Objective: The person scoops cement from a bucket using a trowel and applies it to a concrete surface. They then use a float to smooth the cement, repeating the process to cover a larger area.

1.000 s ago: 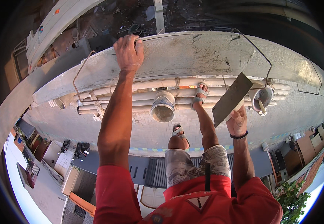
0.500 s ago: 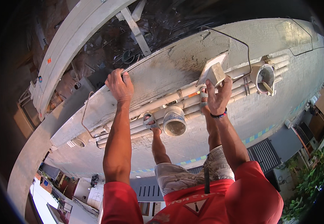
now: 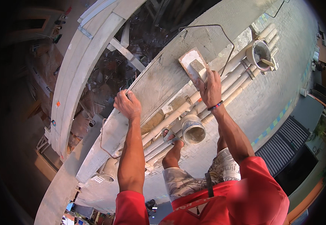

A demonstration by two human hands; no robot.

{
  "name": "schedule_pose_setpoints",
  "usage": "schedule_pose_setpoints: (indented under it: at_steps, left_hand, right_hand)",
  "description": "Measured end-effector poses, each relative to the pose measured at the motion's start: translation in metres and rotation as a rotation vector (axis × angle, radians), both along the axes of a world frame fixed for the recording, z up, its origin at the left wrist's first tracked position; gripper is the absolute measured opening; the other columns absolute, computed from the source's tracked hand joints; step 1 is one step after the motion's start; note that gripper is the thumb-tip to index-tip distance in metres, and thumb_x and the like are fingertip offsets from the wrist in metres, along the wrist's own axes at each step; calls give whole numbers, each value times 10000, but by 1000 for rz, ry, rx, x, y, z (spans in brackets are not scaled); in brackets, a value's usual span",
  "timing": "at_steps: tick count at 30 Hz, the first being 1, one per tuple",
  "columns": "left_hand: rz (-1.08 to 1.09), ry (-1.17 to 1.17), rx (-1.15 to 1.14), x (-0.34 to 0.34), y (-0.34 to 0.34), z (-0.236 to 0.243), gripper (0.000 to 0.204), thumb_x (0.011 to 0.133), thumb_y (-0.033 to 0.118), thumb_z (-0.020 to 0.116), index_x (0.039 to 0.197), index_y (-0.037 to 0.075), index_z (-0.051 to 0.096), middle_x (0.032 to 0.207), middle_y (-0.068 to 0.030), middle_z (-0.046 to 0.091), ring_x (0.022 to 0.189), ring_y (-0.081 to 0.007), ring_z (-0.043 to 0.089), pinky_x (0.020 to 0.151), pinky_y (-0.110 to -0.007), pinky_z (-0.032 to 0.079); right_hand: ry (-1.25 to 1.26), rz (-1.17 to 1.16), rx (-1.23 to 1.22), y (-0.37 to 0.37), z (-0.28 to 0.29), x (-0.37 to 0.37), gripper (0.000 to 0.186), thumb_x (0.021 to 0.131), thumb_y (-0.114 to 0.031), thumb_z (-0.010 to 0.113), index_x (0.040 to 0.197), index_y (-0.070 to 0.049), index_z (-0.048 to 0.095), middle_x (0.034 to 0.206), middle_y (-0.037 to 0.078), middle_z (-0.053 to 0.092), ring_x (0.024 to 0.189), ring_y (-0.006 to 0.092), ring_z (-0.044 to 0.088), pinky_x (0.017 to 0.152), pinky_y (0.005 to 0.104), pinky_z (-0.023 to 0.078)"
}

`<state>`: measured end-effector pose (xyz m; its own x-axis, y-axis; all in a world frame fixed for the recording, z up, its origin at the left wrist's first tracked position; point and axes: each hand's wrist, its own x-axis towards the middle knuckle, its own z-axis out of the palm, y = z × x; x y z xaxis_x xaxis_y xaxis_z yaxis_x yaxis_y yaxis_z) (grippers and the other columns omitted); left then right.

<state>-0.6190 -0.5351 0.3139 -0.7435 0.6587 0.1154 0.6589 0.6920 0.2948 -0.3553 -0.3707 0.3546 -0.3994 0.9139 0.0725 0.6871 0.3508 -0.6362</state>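
My right hand is closed on the block handle of a plastering float. The float's pale, cement-smeared plate lies against or just over the grey plastered wall; I cannot tell whether it touches. My left hand is at the wall's upper edge, to the left of the float, with fingers curled over that edge. Rough, darker mortar shows on the wall's surface around the float. A cement-stained bucket is below and between my forearms, by the poles.
Several bamboo poles run along the wall under my feet. Another bucket, with a tool in it, hangs or rests at their right end. Bent metal rods hook over the wall. Beyond the edge is a dark, littered drop with a wooden brace. Paving lies far below.
My right hand has carried the float left and up along the wall, turning it. My left hand still grips the edge. The whole view has shifted and tilted.
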Motion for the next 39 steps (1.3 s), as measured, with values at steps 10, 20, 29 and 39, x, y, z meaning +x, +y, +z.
schedule_pose_setpoints:
  at_steps: [10,20,29,39]
  left_hand:
    - [31,-21,-88,1,-2,2,255,908,271,526,1016,54,604,1024,-94,642,1006,-312,573,871,-463,371]
    - [-9,-7,-21,1,1,-1,256,912,290,527,1017,61,577,1005,-107,623,994,-324,560,853,-465,372]
    - [17,-26,-67,-1,-3,1,262,918,291,517,1015,57,583,1013,-103,630,1011,-316,564,860,-463,372]
    - [-1,-31,-41,1,0,-1,240,903,290,538,998,70,555,976,-107,599,971,-320,539,835,-460,360]
  right_hand:
    - [-70,-49,-156,-64,9,84,475,847,-129,663,1245,63,491,1031,237,570,922,403,571,822,447,466]
    - [-143,-132,-72,-8,16,-29,473,874,-219,647,1233,39,479,1016,244,555,932,415,563,818,478,460]
    - [-342,5,-441,-87,75,38,530,885,-229,643,1307,34,461,1140,280,554,1115,438,545,926,459,466]
    - [-112,-322,-54,4,24,-15,457,845,-146,628,1217,61,461,1024,268,548,958,447,564,825,493,464]
